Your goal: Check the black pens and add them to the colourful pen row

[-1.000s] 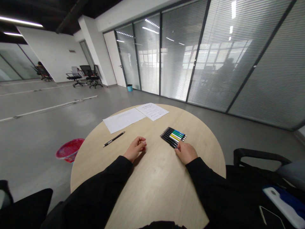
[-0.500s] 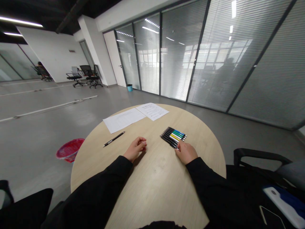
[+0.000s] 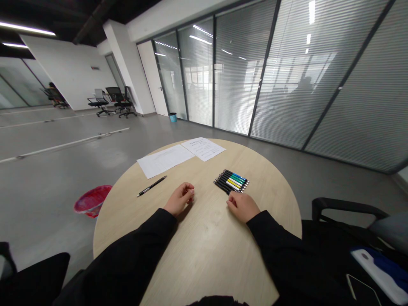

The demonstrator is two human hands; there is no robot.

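Observation:
A row of pens (image 3: pixel 232 180) lies side by side on the round wooden table, with black, white, yellow, green and blue barrels. My right hand (image 3: pixel 242 207) rests at the row's near edge, its fingers folded, and partly covers the nearest black pens. I see nothing gripped in it. Left of the row, my left hand (image 3: pixel 180 199) lies on its side on the tabletop, fingers loosely curled in and holding nothing that I can see. A single black pen (image 3: pixel 152 186) with a silver end lies farther left, apart from both hands.
Two printed sheets, a left paper (image 3: pixel 165 160) and a right paper (image 3: pixel 203 148), lie at the far side of the round table (image 3: pixel 204 250). A red basket (image 3: pixel 92 202) stands on the floor at left. A chair (image 3: pixel 347 208) holding a phone (image 3: pixel 363 289) is at right.
My right hand has slid a little to the left along the near edge of the pen row, uncovering the right ends of some pens. My left hand stays in place.

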